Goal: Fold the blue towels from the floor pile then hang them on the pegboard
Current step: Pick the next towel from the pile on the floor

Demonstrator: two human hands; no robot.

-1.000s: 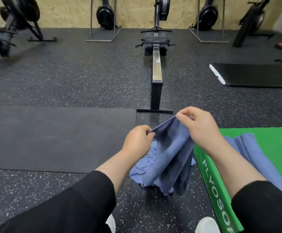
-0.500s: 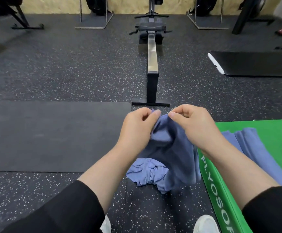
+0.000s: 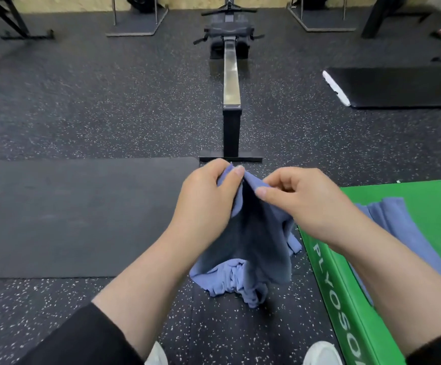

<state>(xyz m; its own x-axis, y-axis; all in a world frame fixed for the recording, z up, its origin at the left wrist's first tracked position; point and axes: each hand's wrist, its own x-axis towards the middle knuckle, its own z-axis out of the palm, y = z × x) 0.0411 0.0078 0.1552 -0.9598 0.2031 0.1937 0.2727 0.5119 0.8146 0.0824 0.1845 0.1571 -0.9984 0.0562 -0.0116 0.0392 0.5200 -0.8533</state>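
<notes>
A blue towel (image 3: 256, 233) hangs in front of me, pinched at its top edge by both hands. My left hand (image 3: 208, 196) grips the edge between thumb and fingers, and my right hand (image 3: 301, 201) pinches it just to the right. Below it, crumpled blue towels (image 3: 229, 281) lie in a pile on the speckled floor. Another blue towel (image 3: 408, 233) is spread on the green plyo box (image 3: 345, 306) at right, partly hidden by my right forearm. No pegboard is in view.
A rowing machine (image 3: 231, 83) runs straight ahead, its foot bar just beyond my hands. A dark mat (image 3: 69, 217) lies at left, another black mat (image 3: 403, 85) at far right. Machine stands line the back wall. My white shoes (image 3: 319, 351) show at the bottom.
My hands have come close together along the towel's top edge, and the towel hangs lower and more bunched. The camera has tilted further down.
</notes>
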